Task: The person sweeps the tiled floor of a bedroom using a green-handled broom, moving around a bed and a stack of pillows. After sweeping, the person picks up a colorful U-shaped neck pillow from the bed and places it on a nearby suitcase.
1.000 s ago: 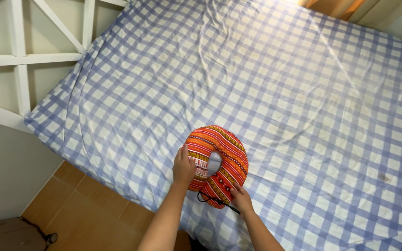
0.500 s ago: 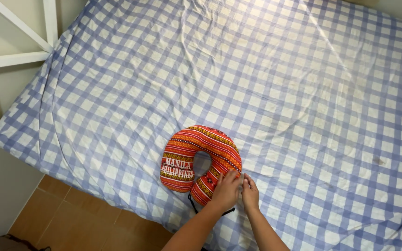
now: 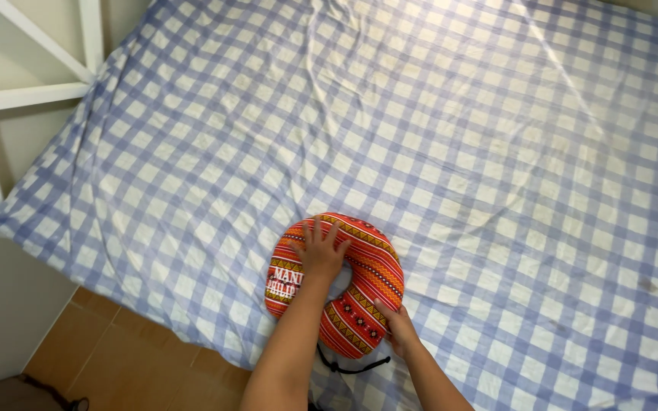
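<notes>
A U-shaped neck pillow (image 3: 359, 293), red-orange with woven bands of pattern and a white-lettered panel on one arm, lies flat near the foot edge of the bed (image 3: 458, 152) with its blue-and-white checked sheet. Its open end faces that edge, and a thin black cord trails from it there.

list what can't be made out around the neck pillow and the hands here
Head view only:
- Neck pillow centre hole: covered by the left hand.
- Right hand fingertips: tucked under the pillow's end.
- Black cord: its attachment is hidden under the pillow.
- Bed: cut off by frame edges.
</notes>
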